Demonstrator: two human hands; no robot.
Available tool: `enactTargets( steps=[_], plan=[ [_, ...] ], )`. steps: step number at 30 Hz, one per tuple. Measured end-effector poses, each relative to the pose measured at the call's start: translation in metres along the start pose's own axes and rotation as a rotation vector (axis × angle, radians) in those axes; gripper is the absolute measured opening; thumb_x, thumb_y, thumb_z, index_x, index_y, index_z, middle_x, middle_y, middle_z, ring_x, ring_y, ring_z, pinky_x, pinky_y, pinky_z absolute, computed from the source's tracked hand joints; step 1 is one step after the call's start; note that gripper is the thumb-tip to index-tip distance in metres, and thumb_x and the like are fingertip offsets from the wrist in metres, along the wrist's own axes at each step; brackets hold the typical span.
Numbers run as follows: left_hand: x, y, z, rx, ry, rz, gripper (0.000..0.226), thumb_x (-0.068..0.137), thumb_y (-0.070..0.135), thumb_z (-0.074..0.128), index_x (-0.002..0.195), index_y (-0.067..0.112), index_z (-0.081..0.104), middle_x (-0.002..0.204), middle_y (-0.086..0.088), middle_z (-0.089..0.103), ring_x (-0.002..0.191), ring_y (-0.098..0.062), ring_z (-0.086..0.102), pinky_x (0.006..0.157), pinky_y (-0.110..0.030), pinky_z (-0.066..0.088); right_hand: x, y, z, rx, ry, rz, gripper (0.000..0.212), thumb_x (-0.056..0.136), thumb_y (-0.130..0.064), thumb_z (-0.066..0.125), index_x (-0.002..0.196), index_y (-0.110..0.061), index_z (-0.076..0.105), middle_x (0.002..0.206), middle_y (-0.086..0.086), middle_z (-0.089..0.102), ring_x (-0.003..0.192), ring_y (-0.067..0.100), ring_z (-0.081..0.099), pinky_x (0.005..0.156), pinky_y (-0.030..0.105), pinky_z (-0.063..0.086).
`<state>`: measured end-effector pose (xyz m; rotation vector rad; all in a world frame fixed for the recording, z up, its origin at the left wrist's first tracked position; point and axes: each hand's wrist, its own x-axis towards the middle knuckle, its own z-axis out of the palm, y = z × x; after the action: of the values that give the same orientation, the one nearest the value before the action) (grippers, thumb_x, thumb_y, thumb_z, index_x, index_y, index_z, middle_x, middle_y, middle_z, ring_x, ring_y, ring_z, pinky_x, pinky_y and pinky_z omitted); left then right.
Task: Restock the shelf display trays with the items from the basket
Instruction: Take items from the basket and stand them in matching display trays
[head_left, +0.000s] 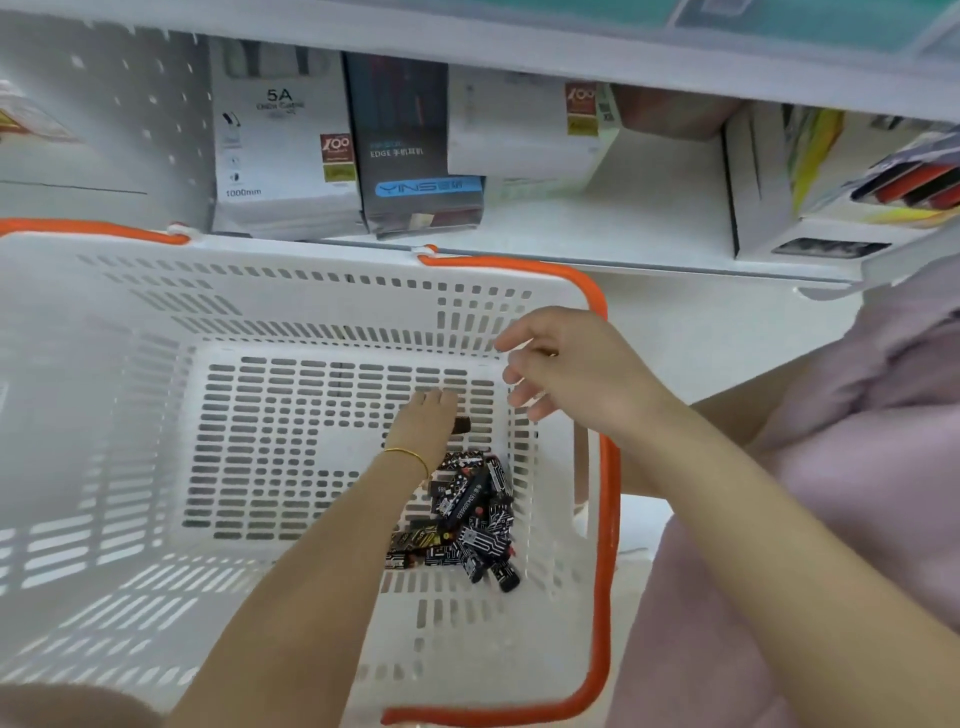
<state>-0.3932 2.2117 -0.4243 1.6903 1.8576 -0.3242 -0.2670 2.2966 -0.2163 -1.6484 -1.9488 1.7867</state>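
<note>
My left hand is down on the floor of the white slotted plastic basket with orange handles. Its back faces me and its fingers point far. It pinches one small dark pack, which pokes out on the thumb side; the grip itself is hidden under the hand, so I judge it from that end alone.

The rest of the stock, a heap of small black packs with white and red printing, lies in the near right corner of the basket, just behind my wrist. I take the loose pack first because it sits apart from the heap and is easy to lift alone.

My right hand hovers above the basket's right wall with its fingers loosely curled and holding nothing that I can make out, ready to receive what I lift.

The basket rests right against the white shelf, so the reach is short. An open white display carton with dark and red items stands at the far right. Most of the restocking seems left to do.
</note>
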Motion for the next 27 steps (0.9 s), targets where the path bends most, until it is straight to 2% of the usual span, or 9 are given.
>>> enactTargets(
  steps=[5,8,11,14,18,21,23,25,27],
  plan=[
    [-0.017,0.002,0.012,-0.168,-0.196,0.055,0.051,0.087,0.005,0.053,0.134,0.011,0.034,0.131,-0.011,0.042,0.117,-0.029,0.044,0.095,-0.038,0.044,0.000,-0.005,0.004,0.005,-0.007,-0.026,0.017,0.095,-0.006,0.046,0.099,-0.016,0.058,0.091,0.009,0.061,0.066,0.018,0.063,0.057,0.027,0.055],
    [-0.028,0.008,0.019,-0.259,-0.216,0.037,0.052,0.089,0.014,0.052,0.136,0.010,0.031,0.135,-0.012,0.039,0.119,-0.028,0.042,0.097,-0.036,0.041,0.000,-0.007,0.006,-0.003,-0.016,-0.026,0.017,0.095,-0.007,0.046,0.100,-0.017,0.058,0.096,0.011,0.061,0.065,0.016,0.063,0.056,0.024,0.054],
    [-0.038,0.016,0.028,-0.274,-0.235,0.039,0.070,0.086,0.035,0.056,0.143,0.011,0.023,0.141,-0.012,0.031,0.128,-0.029,0.034,0.104,-0.039,0.036,-0.002,-0.009,0.009,-0.037,-0.018,-0.047,0.017,0.095,-0.007,0.046,0.101,-0.017,0.058,0.095,0.010,0.062,0.069,0.018,0.065,0.059,0.028,0.055],
    [-0.042,0.026,0.035,-0.174,-0.167,0.021,0.086,0.081,0.048,0.064,0.144,0.010,0.020,0.141,-0.012,0.034,0.129,-0.028,0.035,0.105,-0.039,0.037,-0.003,-0.011,0.012,-0.055,-0.018,-0.051,0.018,0.095,-0.008,0.046,0.105,-0.015,0.060,0.095,0.009,0.063,0.073,0.020,0.067,0.061,0.030,0.056],
    [-0.038,0.033,0.038,-0.282,-0.178,0.018,0.090,0.077,0.037,0.071,0.146,0.011,0.019,0.141,-0.012,0.035,0.130,-0.029,0.034,0.107,-0.037,0.033,-0.005,-0.011,0.014,-0.079,-0.024,-0.052,0.018,0.095,-0.010,0.047,0.107,-0.014,0.060,0.101,0.009,0.060,0.071,0.018,0.066,0.063,0.031,0.056],
    [-0.039,0.036,0.038,-0.384,-0.205,0.003,0.086,0.076,0.026,0.069,0.146,0.014,0.020,0.140,-0.012,0.033,0.130,-0.029,0.031,0.107,-0.038,0.033,-0.005,-0.012,0.015,-0.117,-0.024,-0.060,0.019,0.095,-0.011,0.047,0.109,-0.014,0.060,0.103,0.007,0.060,0.071,0.017,0.066,0.061,0.028,0.055],
    [-0.036,0.039,0.037,-0.503,-0.242,-0.052,0.075,0.081,0.024,0.061,0.146,0.015,0.022,0.141,-0.012,0.033,0.130,-0.030,0.032,0.107,-0.040,0.032,-0.005,-0.012,0.016,-0.129,-0.025,-0.062,0.020,0.095,-0.011,0.047,0.110,-0.014,0.060,0.103,0.007,0.061,0.072,0.016,0.066,0.061,0.029,0.056],
    [-0.031,0.046,0.036,-0.719,-0.290,-0.129,0.057,0.088,0.025,0.051,0.141,0.013,0.034,0.137,-0.014,0.040,0.125,-0.033,0.040,0.103,-0.042,0.037,-0.005,-0.013,0.017,-0.132,-0.029,-0.062,0.019,0.095,-0.011,0.047,0.110,-0.014,0.059,0.102,0.007,0.061,0.072,0.016,0.066,0.061,0.028,0.056],
    [-0.029,0.055,0.033,-0.859,-0.286,-0.195,0.045,0.091,0.035,0.047,0.128,0.008,0.046,0.126,-0.019,0.051,0.113,-0.034,0.050,0.094,-0.042,0.042,-0.006,-0.014,0.018,-0.131,-0.034,-0.059,0.020,0.095,-0.011,0.046,0.110,-0.015,0.059,0.101,0.007,0.061,0.073,0.016,0.066,0.062,0.030,0.056]
  ],
)
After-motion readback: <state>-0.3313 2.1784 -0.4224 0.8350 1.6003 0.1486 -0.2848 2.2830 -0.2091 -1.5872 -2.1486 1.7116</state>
